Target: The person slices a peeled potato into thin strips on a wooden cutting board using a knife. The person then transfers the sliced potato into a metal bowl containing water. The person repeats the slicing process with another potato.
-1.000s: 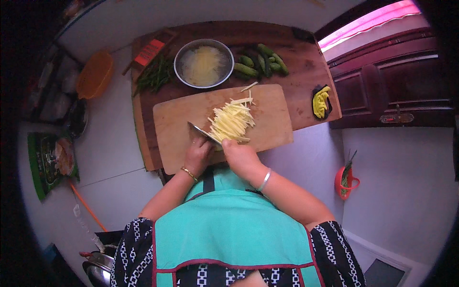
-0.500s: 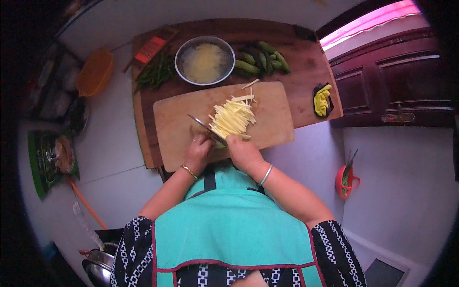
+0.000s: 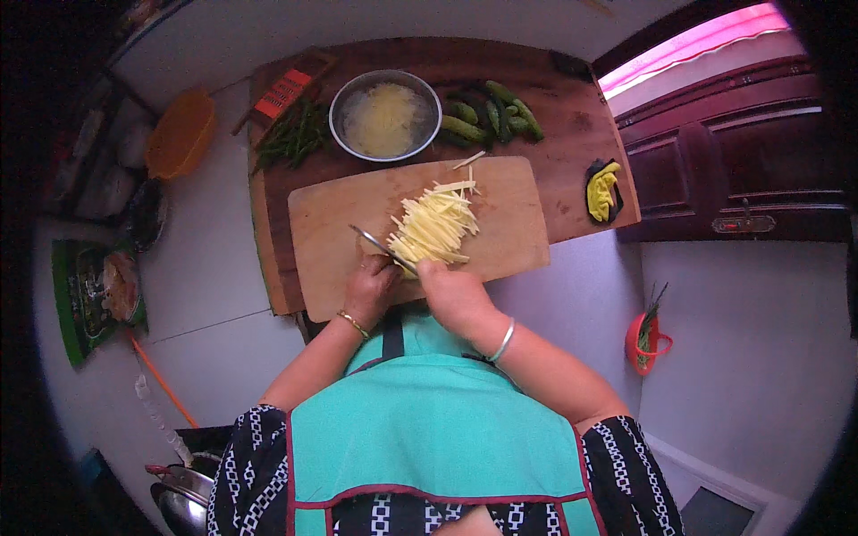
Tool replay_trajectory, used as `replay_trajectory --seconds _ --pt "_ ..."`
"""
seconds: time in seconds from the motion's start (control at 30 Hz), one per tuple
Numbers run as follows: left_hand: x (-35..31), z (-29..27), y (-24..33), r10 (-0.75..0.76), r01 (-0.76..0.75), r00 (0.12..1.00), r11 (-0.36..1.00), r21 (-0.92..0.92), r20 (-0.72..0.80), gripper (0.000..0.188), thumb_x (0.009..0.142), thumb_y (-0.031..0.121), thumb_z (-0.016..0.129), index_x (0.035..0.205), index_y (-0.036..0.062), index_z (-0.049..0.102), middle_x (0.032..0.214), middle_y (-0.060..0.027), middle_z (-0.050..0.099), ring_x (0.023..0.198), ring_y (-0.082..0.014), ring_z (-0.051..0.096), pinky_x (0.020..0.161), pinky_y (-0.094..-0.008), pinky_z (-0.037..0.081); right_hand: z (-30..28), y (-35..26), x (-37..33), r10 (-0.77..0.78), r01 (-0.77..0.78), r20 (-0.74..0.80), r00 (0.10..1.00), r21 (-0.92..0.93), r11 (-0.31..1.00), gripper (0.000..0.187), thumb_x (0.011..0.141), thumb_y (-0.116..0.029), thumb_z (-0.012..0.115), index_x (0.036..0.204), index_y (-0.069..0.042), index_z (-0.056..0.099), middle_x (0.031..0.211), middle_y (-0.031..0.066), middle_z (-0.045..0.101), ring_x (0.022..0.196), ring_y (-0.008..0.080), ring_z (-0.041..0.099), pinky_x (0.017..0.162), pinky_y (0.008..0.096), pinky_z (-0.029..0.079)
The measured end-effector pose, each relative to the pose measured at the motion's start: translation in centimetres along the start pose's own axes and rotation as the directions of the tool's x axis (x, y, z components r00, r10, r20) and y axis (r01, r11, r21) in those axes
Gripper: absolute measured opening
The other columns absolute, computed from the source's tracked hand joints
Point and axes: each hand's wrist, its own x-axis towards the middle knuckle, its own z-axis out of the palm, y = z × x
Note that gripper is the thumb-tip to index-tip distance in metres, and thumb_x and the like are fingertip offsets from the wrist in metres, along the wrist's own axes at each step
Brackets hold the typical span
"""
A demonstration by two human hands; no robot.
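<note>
A heap of pale yellow potato strips (image 3: 433, 225) lies on a wooden cutting board (image 3: 508, 201). My right hand (image 3: 454, 295) grips a knife (image 3: 380, 243) at the near edge of the heap, its blade slanting up to the left. Just left of it, my left hand (image 3: 368, 290) is closed, fingers curled down on the board against the blade. A bit of pale potato (image 3: 409, 274) shows between the hands under the knife; the fingers hide most of it.
Beyond the board stand a metal bowl (image 3: 336, 121) of strips in water, green peppers (image 3: 295, 138), several cucumbers (image 3: 514, 112) and an orange-faced grater (image 3: 282, 94). A yellow and black cloth (image 3: 603, 189) lies at the table's right edge. An orange basket (image 3: 180, 134) is at left.
The knife has shifted slightly and its blade now shows as a thinner line. My right hand has moved a little left and nearer me; my left hand stays almost in place.
</note>
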Motion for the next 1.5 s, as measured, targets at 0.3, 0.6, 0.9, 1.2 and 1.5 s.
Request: replay_trajectory --seconds 0.3,0.6,0.9,1.2,1.5 --pt "-0.3 0.2 -0.4 -0.002 0.002 1.000 1.000 0.014 0.022 0.012 0.071 0.008 0.065 0.083 0.0103 0.063 0.091 -0.0065 0.062 0.083 -0.0274 0.060 0.065 -0.0366 0.052 -0.5 -0.3 0.1 0.052 -0.054 0.046 0.998 0.051 0.997 0.015 0.084 -0.007 0.048 0.098 -0.004 0.044 0.085 0.0213 0.060 0.065 0.0374 0.063 0.055 0.0469 0.050" --pt "-0.2 0.0 -0.5 0.017 -0.018 0.999 1.000 0.017 0.049 0.011 0.072 0.008 0.063 0.083 0.0110 0.063 0.092 -0.0060 0.062 0.086 -0.0266 0.059 0.064 -0.0361 0.052 0.1 0.5 -0.1 -0.032 0.033 -0.024 0.999 0.028 0.999 0.015 0.085 -0.009 0.047 0.098 -0.003 0.044 0.084 0.0215 0.059 0.064 0.0369 0.063 0.052 0.0457 0.051" --pt "-0.2 -0.1 -0.7 0.049 -0.051 0.998 0.998 0.046 0.046 0.013 0.070 0.009 0.064 0.083 0.0118 0.063 0.089 -0.0045 0.061 0.085 -0.0244 0.061 0.063 -0.0351 0.052 1.5 0.9 -0.1 0.003 0.001 -0.054 0.999 0.083 0.997 0.012 0.086 -0.008 0.044 0.097 -0.003 0.042 0.086 0.0229 0.059 0.066 0.0386 0.063 0.053 0.0479 0.050" --pt "-0.7 -0.3 -0.9 0.067 -0.073 0.994 0.995 0.068 0.086 0.012 0.070 0.010 0.063 0.082 0.0116 0.063 0.088 -0.0042 0.061 0.083 -0.0249 0.060 0.060 -0.0355 0.052 1.5 0.5 -0.5 0.022 -0.017 -0.033 0.999 0.146 0.989 0.015 0.086 -0.010 0.047 0.098 -0.002 0.042 0.087 0.0248 0.059 0.070 0.0428 0.061 0.059 0.0517 0.049" --pt "-0.6 -0.4 -0.9 0.059 -0.067 0.994 0.995 0.080 0.093 0.013 0.070 0.009 0.063 0.082 0.0109 0.064 0.091 -0.0052 0.061 0.085 -0.0252 0.060 0.063 -0.0345 0.052 1.6 0.5 -0.3 -0.002 0.008 -0.046 0.999 0.136 0.991 0.011 0.086 -0.008 0.044 0.095 -0.002 0.042 0.085 0.0229 0.059 0.066 0.0404 0.062 0.055 0.0487 0.050"
